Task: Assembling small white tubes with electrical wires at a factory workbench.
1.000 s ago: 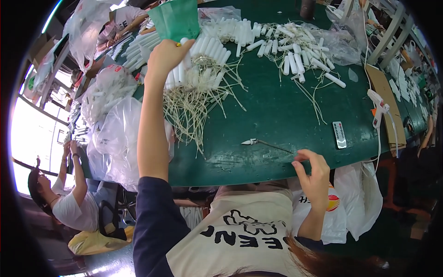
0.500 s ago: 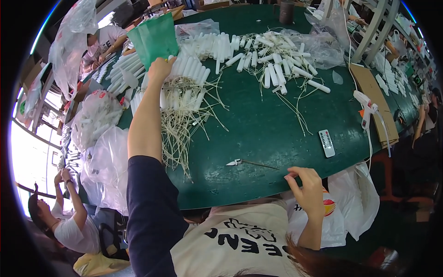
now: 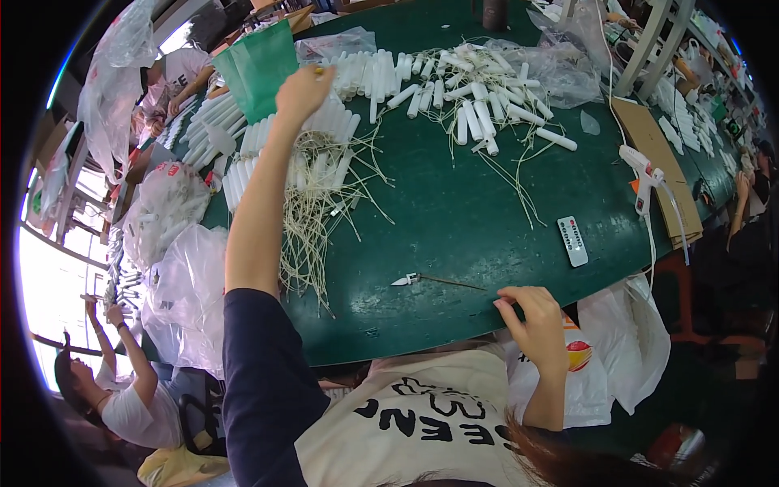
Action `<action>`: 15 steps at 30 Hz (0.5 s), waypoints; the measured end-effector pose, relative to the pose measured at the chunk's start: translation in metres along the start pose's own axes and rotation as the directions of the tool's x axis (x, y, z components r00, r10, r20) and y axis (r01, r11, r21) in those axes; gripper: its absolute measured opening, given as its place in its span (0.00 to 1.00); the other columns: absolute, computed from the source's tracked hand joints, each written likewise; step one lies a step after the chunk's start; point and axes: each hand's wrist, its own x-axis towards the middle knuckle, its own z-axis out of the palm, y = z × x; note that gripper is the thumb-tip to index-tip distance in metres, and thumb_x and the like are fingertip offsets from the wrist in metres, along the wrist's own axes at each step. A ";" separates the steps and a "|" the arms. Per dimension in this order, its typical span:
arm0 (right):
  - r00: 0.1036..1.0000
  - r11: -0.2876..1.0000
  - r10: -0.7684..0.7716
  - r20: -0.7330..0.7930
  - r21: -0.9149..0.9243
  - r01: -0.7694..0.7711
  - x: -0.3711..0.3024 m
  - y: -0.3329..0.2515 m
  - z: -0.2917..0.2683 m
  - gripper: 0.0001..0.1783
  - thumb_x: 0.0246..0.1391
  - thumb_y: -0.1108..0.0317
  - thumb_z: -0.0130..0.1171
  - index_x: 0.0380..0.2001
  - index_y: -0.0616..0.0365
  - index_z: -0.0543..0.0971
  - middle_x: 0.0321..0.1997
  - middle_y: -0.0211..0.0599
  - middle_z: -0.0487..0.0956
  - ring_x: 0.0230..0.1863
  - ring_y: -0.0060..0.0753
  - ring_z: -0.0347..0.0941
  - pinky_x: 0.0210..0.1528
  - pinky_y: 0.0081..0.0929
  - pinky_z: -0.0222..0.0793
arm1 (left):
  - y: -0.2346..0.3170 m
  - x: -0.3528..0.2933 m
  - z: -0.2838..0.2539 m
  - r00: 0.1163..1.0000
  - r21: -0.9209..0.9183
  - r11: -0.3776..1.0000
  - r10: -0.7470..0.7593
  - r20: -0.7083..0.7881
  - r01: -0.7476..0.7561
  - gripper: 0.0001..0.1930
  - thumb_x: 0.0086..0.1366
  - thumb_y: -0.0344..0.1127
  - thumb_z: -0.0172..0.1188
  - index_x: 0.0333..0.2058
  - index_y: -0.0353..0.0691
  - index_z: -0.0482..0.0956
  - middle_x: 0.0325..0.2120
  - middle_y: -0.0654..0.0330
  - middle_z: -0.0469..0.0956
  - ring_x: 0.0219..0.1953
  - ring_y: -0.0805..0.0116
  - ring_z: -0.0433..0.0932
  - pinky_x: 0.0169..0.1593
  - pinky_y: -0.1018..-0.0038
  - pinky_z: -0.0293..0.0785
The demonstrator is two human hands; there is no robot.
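Observation:
My left hand [image 3: 303, 96] reaches over the rows of white candle-like tubes [image 3: 345, 126], beside a green bag [image 3: 258, 69]. Its fingers are pinched together, with a tiny yellowish spot at the tips; I cannot make out what it is. Cream wires [image 3: 304, 235] trail from the tubes toward me. On the table's near side lies a small white flame-shaped tip [image 3: 403, 279] on a thin brownish wire [image 3: 454, 283]. Just right of the wire's end, my right hand [image 3: 535, 325] hovers at the table edge, fingers loosely bent, thumb slightly apart, holding nothing visible.
A white remote control [image 3: 572, 241] and a white glue gun [image 3: 643, 174] with its cord lie at right, by a cardboard sheet [image 3: 661, 170]. More wired tubes [image 3: 487, 105] are heaped at the back. Clear plastic bags [image 3: 191, 292] crowd the left. Other people sit around.
My left hand has moved up and slightly right, away from the green bag's lower edge and over the tubes. The right hand stays nearly in place. The whole view has shifted slightly.

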 end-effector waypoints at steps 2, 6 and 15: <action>1.000 1.000 -0.006 0.006 0.004 0.006 0.000 -0.001 0.000 0.06 0.47 0.71 0.61 0.29 0.61 0.77 0.26 0.37 0.78 0.29 0.40 0.74 0.36 0.33 0.66 | 0.042 -0.019 0.008 0.987 -0.054 0.990 0.135 0.092 -0.130 0.24 0.59 0.57 0.51 0.38 0.41 0.80 0.33 0.49 0.80 0.38 0.48 0.78 0.42 0.60 0.73; 1.000 1.000 -0.018 0.016 0.023 0.017 -0.002 0.000 0.002 0.06 0.47 0.72 0.61 0.30 0.61 0.78 0.26 0.37 0.79 0.29 0.40 0.74 0.36 0.32 0.66 | 0.109 -0.064 0.055 0.950 -0.098 0.959 0.277 0.144 -0.265 0.20 0.55 0.55 0.55 0.31 0.43 0.81 0.29 0.52 0.80 0.33 0.52 0.80 0.39 0.60 0.75; 1.000 1.000 0.013 -0.007 -0.013 -0.013 -0.013 0.003 -0.007 0.06 0.48 0.70 0.60 0.28 0.61 0.77 0.25 0.38 0.78 0.29 0.42 0.73 0.37 0.35 0.66 | 0.162 -0.104 0.126 0.951 -0.033 0.985 0.174 0.256 -0.171 0.20 0.53 0.51 0.59 0.30 0.37 0.79 0.28 0.50 0.80 0.31 0.54 0.81 0.35 0.62 0.77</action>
